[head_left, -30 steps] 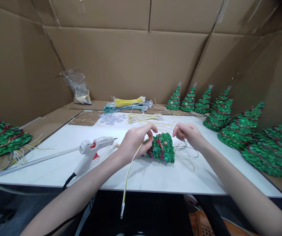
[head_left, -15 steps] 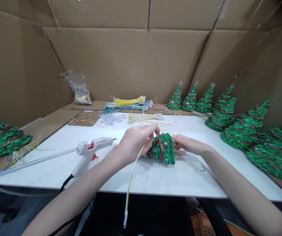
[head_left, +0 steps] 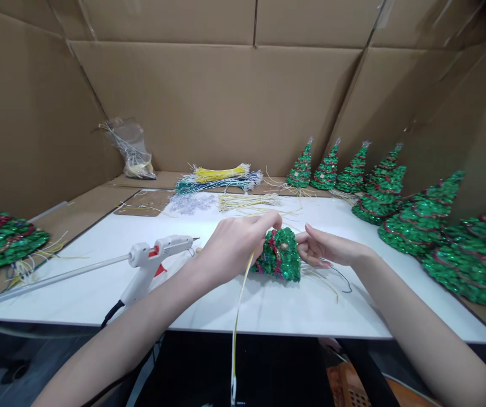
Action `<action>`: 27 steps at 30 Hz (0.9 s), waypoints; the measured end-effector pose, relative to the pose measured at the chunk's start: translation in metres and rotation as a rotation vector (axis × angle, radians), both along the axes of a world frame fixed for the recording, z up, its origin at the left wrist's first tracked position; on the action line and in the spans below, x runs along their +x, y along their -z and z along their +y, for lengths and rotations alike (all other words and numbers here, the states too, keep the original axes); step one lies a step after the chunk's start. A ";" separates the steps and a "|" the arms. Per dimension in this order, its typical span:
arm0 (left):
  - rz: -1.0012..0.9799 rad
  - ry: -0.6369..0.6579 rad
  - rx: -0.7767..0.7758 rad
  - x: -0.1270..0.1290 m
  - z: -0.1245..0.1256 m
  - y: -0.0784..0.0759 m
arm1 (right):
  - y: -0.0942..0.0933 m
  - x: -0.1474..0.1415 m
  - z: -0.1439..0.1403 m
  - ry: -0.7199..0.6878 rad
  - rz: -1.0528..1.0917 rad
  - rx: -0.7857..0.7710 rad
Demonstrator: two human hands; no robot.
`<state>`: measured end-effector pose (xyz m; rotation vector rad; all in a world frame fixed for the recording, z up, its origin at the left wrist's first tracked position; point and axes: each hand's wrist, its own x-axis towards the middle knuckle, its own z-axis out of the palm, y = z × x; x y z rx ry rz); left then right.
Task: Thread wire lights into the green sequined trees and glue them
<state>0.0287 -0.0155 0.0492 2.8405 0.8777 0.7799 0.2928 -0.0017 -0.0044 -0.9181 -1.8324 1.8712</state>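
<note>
the left hand (head_left: 236, 246) is closed around the narrow end of a small green sequin tree (head_left: 279, 255) that lies on its side on the white board (head_left: 268, 305), near the middle of the board's front half. a yellow wire (head_left: 237, 322) runs out from under that hand's fingers and hangs down past the board's front edge. the right hand (head_left: 325, 249) is just beside the tree's wide base, its fingertips drawn together at the sequins and touching them; whether it pinches a wire there cannot be told. thin loose wires (head_left: 331, 277) trail from the base onto the board under the right wrist. to the left of the hands a white glue gun (head_left: 153, 263) rests on the board with its nozzle pointing toward the tree, close but apart from it. farther back lie bundles of yellow and green wires (head_left: 221, 178) and a clear bag (head_left: 130, 150) against the cardboard wall (head_left: 209, 102). a row of finished trees (head_left: 378, 189) stands upright along the right side, well apart from the hands, and a flat pile of green sequin pieces (head_left: 0, 237) sits at the far left.
</note>
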 end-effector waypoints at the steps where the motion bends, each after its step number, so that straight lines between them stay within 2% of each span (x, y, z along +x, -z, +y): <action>1: -0.022 0.013 -0.018 0.000 0.001 0.000 | 0.001 -0.001 0.000 0.002 0.017 -0.027; 5: -0.100 0.029 -0.058 -0.002 0.008 0.004 | 0.007 -0.008 0.001 0.000 0.070 -0.110; 12: -0.144 -0.059 -0.159 -0.002 0.012 0.008 | 0.010 -0.015 0.000 -0.085 0.144 -0.212; 18: -0.134 -0.024 -0.133 0.000 0.013 0.010 | 0.012 -0.021 -0.001 -0.103 0.174 -0.290; 27: -0.134 -0.001 -0.140 0.000 0.013 0.011 | 0.018 -0.023 -0.001 -0.018 0.264 -0.367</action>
